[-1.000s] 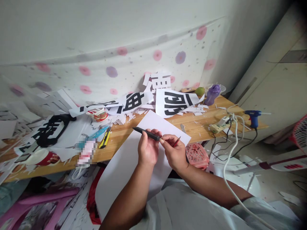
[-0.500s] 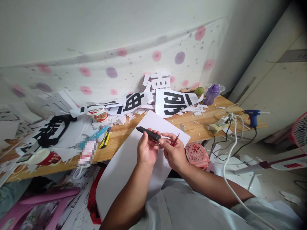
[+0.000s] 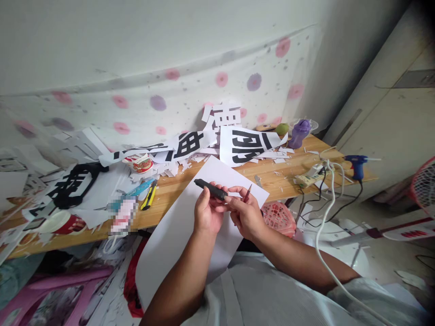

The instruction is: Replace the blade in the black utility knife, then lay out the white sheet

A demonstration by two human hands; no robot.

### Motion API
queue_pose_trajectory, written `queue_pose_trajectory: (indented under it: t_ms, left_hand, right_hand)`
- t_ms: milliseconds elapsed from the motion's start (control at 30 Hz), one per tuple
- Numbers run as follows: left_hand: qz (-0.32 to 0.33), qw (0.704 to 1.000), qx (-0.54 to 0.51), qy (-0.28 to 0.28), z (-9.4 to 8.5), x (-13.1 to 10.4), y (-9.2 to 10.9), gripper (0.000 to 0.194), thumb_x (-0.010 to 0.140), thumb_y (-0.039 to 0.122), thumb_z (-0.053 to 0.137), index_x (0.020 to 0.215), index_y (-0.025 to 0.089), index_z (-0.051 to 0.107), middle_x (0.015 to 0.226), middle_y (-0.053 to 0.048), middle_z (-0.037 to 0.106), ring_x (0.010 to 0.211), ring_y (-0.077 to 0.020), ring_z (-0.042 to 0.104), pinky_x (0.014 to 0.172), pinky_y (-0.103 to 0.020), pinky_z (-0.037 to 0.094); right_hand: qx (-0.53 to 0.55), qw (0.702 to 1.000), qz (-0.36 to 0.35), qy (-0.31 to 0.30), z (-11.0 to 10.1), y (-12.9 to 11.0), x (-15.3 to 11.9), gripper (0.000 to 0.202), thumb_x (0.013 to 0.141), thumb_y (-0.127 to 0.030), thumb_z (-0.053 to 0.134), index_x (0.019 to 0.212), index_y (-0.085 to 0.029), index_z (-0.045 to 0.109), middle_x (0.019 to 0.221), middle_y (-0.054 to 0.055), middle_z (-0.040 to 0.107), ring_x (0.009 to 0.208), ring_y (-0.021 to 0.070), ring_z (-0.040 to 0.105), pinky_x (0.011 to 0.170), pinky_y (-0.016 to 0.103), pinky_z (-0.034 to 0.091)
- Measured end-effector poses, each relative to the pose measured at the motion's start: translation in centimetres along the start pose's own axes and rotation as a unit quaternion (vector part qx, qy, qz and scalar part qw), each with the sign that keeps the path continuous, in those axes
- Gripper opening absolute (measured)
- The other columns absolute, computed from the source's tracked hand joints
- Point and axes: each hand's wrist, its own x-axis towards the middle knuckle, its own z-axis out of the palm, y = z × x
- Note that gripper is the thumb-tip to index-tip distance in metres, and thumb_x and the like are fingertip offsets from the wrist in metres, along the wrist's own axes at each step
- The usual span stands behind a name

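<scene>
My left hand (image 3: 208, 215) is closed around a black utility knife (image 3: 211, 189), its dark handle slanting up to the left; I see no blade out. My right hand (image 3: 245, 213) pinches the handle's near right end between thumb and finger. A slim dark red pencil (image 3: 248, 194) is tucked among the fingers of that same hand, tip up. Both hands are over a large white sheet (image 3: 176, 231) that spans from the table edge down to my lap.
On the wooden table (image 3: 288, 167) lie a yellow cutter (image 3: 148, 195), paper scraps and printed character sheets (image 3: 243, 146). A purple bottle (image 3: 299, 134) stands behind. To the right are a blue glue gun (image 3: 357, 165), a power strip (image 3: 310, 175) and loose cables. A pink basket (image 3: 278, 218) is below.
The pencil in my right hand has tilted slightly and shifted left as the fingers moved. My left hand keeps hold of the utility knife almost in place.
</scene>
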Motion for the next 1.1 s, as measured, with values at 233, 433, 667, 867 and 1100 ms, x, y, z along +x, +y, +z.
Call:
queue_pose_trajectory:
  t_ms: [233, 433, 667, 867, 1100]
  left_hand:
    - [0.019, 1.0, 0.005, -0.017, -0.2, 0.1, -0.2, 0.035, 0.09, 0.043, 0.089, 0.109, 0.016, 0.077, 0.105, -0.008, 0.076, 0.105, -0.0242, 0.076, 0.1, -0.038, 0.06]
    - [0.038, 0.999, 0.021, -0.019, -0.2, 0.1, -0.4, 0.031, 0.091, 0.042, 0.088, 0.106, 0.017, 0.076, 0.102, -0.008, 0.078, 0.104, -0.0241, 0.077, 0.102, -0.04, 0.059]
    - [0.057, 0.997, 0.058, -0.009, -0.3, 0.2, -0.6, 0.037, 0.087, 0.045, 0.091, 0.106, 0.018, 0.075, 0.1, -0.007, 0.079, 0.101, -0.0265, 0.079, 0.098, -0.043, 0.06]
    - [0.074, 0.995, 0.073, -0.007, -0.2, 0.1, -1.2, 0.039, 0.088, 0.046, 0.089, 0.108, 0.019, 0.071, 0.099, -0.008, 0.079, 0.102, -0.0284, 0.079, 0.1, -0.047, 0.061]
    - [0.083, 0.994, 0.076, 0.007, 0.4, -0.3, -1.7, 0.037, 0.091, 0.047, 0.086, 0.106, 0.018, 0.07, 0.096, -0.007, 0.076, 0.097, -0.0258, 0.077, 0.102, -0.047, 0.06]
  right_hand:
    - [0.0, 1.0, 0.012, 0.011, -0.1, -0.1, 0.4, 0.056, 0.071, -0.033, 0.09, 0.111, -0.024, 0.052, 0.077, 0.005, 0.08, 0.061, 0.0292, 0.081, 0.027, 0.015, 0.024]
    - [0.01, 0.999, 0.041, 0.018, -0.2, 0.1, 0.7, 0.051, 0.073, -0.029, 0.081, 0.112, -0.024, 0.049, 0.084, 0.008, 0.082, 0.068, 0.0319, 0.083, 0.027, 0.016, 0.024]
    - [0.034, 0.997, 0.075, 0.014, -0.5, 0.0, 1.2, 0.04, 0.071, -0.024, 0.074, 0.099, -0.025, 0.046, 0.082, 0.01, 0.081, 0.072, 0.0328, 0.084, 0.027, 0.015, 0.023]
    - [0.043, 0.996, 0.082, 0.015, -0.8, 0.4, 1.5, 0.035, 0.07, -0.026, 0.07, 0.092, -0.027, 0.043, 0.081, 0.009, 0.08, 0.073, 0.0323, 0.083, 0.026, 0.015, 0.022]
    - [0.099, 0.993, 0.059, 0.007, -1.0, 1.8, 1.9, 0.034, 0.068, -0.025, 0.071, 0.091, -0.026, 0.046, 0.084, 0.002, 0.075, 0.066, 0.0254, 0.08, 0.024, 0.015, 0.022]
